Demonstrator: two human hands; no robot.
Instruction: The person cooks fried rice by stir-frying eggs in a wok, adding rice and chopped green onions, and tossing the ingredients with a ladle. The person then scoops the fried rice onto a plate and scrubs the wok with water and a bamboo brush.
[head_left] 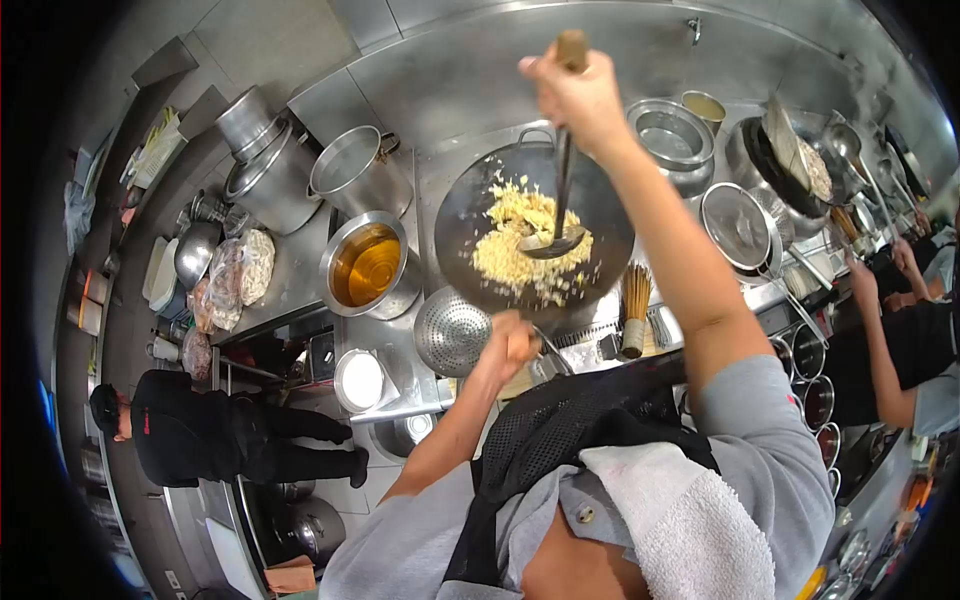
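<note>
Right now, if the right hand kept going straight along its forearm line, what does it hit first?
Probably the steel wall behind the wok. Nothing shows between it and the right hand, though depth is unclear.

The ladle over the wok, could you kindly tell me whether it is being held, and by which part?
Yes, the right hand holds the ladle by the upper end of its handle, with the wooden tip showing above the fist.
</note>
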